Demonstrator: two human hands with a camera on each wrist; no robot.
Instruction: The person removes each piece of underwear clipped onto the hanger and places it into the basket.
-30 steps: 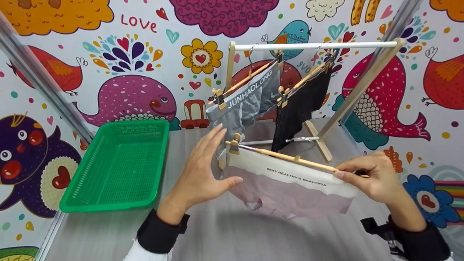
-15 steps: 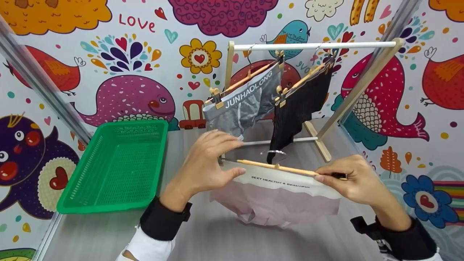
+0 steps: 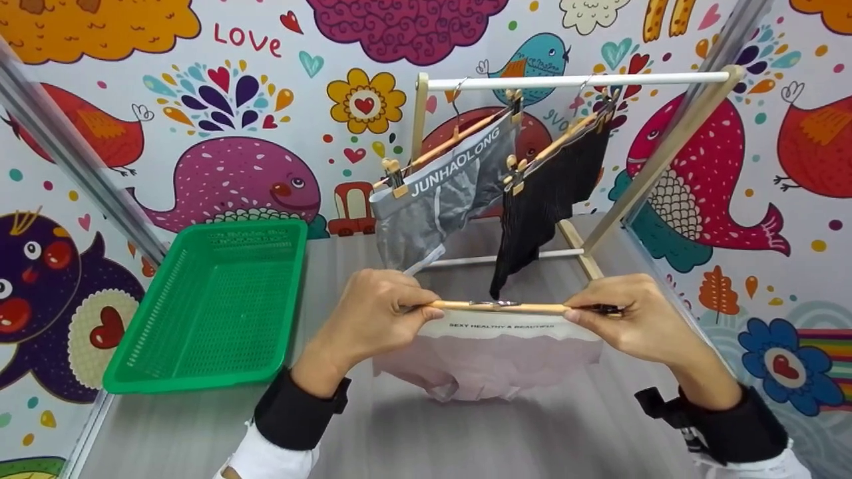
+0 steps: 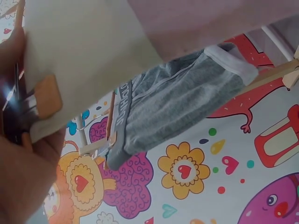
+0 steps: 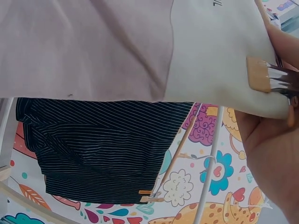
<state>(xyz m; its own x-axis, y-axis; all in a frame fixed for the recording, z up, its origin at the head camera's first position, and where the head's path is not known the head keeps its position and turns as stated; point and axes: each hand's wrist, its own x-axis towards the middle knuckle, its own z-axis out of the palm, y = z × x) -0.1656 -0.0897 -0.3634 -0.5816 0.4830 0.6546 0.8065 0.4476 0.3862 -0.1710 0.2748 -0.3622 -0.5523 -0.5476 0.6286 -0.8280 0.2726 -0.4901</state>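
Observation:
My left hand (image 3: 379, 313) and right hand (image 3: 629, 318) pinch the two ends of a wooden clip hanger (image 3: 526, 308), held level in front of the rack. From it hang pale pink underpants (image 3: 492, 362) with a white, lettered waistband. In the left wrist view a wooden clip (image 4: 47, 96) bites the waistband by my left hand. Another clip (image 5: 258, 74) grips it beside my right hand in the right wrist view. The hanger's metal hook (image 3: 494, 303) points away from me. Beyond hang grey underpants (image 3: 429, 213) and a black garment (image 3: 556, 179), finely striped in the right wrist view (image 5: 107, 144).
A wooden rack with a white rail (image 3: 572, 81) stands at the back of the grey table (image 3: 346, 426). Both hung garments are on hangers hooked over that rail. To the left sits a green plastic basket (image 3: 200, 382). A cartoon-patterned wall (image 3: 266, 33) closes off the back and sides.
My left hand has come down and closed from spread fingers to a pinch on the hanger's left end. My right hand has moved left with the hanger, which has swung from slanted to level.

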